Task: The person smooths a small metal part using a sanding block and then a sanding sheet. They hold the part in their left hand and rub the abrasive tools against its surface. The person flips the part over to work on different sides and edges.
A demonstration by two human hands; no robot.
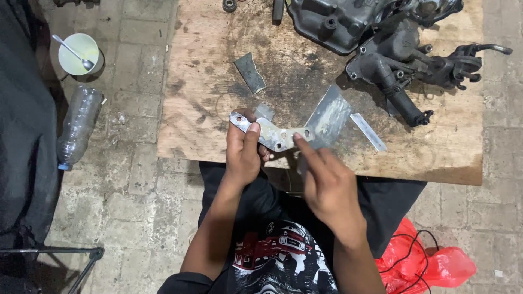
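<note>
1. The left hand (243, 149) is clenched on one end of a flat metal bracket (275, 136), thumb on top and fingers wrapped under, so that the bracket is held just above the near edge of the wooden counter (218, 71).
2. The right hand (327, 185) grasps nothing; its forefinger is stretched out and its tip touches the bracket's middle, near the bolt holes.
3. The bracket looks stiff and thin, probably light enough for one hand. Its bare grey faces are grimy and may be slippery, and the cut edges could be sharp. By this judgement the narrow holed end, where the left hand has it, is a sound place to grip, since the wide flared plate at the far end gives less purchase.
4. On the counter there are two dark cast engine parts: a cover (338, 22) at the top edge and a pipe-like housing (403, 65) just beside it.
5. Lying loose there are also one dark scrap of sheet (250, 72), one narrow metal strip (368, 132) near the bracket's wide end, and one small round ring (229, 5).
6. On the paved floor to the left stand one pale cup with one spoon (79, 53) in it and one empty clear plastic bottle (79, 126) lying on its side.
7. One red plastic bag (430, 264) with a black cable over it lies at the person's right.
</note>
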